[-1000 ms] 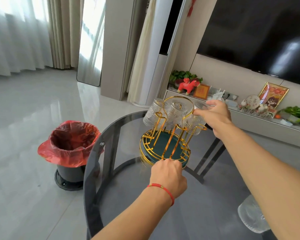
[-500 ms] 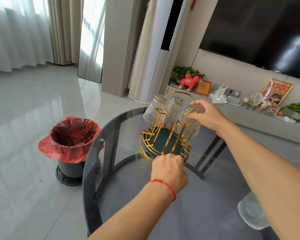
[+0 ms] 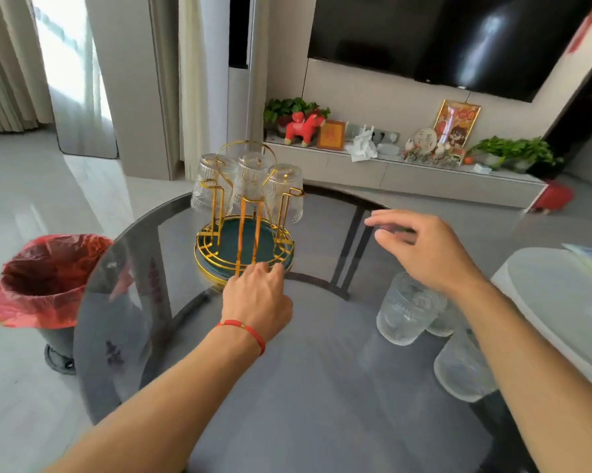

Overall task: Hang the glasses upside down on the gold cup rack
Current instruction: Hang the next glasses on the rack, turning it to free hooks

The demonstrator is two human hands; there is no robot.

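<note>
On the dark glass worktop (image 3: 287,387), the empty, loosely spread right hand (image 3: 424,250) is hovering directly above the nearest upright glass (image 3: 405,310), while the left hand (image 3: 258,295) is resting its fingertips against the gold cup rack (image 3: 245,230).

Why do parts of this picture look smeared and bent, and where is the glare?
Head view: the right hand is motion-blurred, its fingers smeared. The wide lens bends the television edges and wall lines. Window light glares at upper left and streaks white across the glass table. The hung glasses stay fairly sharp.
</note>
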